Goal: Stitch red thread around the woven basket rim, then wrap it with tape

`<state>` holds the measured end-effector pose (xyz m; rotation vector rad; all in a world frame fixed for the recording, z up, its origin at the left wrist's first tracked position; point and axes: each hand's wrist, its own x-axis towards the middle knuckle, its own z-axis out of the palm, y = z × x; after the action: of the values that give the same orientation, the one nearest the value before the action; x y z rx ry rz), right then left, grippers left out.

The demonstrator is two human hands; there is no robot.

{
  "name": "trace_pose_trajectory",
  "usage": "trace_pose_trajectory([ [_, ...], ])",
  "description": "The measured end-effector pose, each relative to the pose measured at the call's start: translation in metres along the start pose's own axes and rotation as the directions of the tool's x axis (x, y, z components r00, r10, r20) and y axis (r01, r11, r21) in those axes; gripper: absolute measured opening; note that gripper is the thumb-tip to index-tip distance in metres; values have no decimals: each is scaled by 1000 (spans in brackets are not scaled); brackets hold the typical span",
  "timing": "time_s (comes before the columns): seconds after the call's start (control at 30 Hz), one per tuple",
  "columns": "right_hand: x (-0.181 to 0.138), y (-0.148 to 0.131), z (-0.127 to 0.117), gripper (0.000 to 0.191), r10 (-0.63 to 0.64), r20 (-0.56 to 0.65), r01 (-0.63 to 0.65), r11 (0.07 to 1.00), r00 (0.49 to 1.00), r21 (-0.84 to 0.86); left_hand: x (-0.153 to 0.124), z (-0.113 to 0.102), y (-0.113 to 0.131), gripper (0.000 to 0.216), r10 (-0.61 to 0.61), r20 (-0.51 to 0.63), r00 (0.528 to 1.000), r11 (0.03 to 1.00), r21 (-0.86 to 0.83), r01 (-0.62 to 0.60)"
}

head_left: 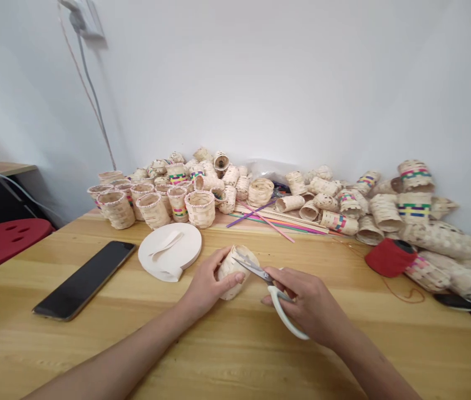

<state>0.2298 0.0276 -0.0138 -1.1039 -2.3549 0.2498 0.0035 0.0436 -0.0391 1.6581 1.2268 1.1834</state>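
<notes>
A small home craft workshop: a wooden table (235,355) against a bare white wall, heaped at twelve to three o'clock with woven baskets (202,208) (many banded in colour), dyed strips (277,222) and red thread (390,258).

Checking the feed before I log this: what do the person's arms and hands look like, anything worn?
Both forearms are bare, with no sleeves in view. The left hand and right hand wear no gloves, and no rings, watch or bracelet show on them.
</notes>
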Motion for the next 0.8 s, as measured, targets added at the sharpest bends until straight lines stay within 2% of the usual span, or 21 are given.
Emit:
trace_pose_trajectory([
  [0.3, 1, 2, 1, 32, -8, -2, 8, 1000, 1000, 1, 0, 0, -1, 61, 5, -13, 1000, 999, -35, -6],
  [0.43, 0, 0, 3, 27, -16, -23, 16, 1000, 1000, 26, 0, 0, -2, 62, 22, 2, 1000, 996, -82, -21],
  [0.53, 2, 4, 1, 26, -5, -61, 6, 1000, 998, 22, 0, -1, -2, 62, 17, -17, 1000, 998, -56, -17],
  [0.6, 3, 15, -6, 30, 79, -181, -82, 997, 980, -13, 1, -2, -2, 62, 19, -59, 998, 1000, 3, -19],
  [0.7, 2, 46, -23, 44, 281, -334, -350, 921, 900, -169, 1, -5, -1, 61, 76, -90, 993, 994, 86, -68],
  [0.8, -7, 82, -39, 49, 488, -285, -565, 736, 825, -373, 1, -6, 1, 59, 160, -76, 984, 975, 170, -145],
])
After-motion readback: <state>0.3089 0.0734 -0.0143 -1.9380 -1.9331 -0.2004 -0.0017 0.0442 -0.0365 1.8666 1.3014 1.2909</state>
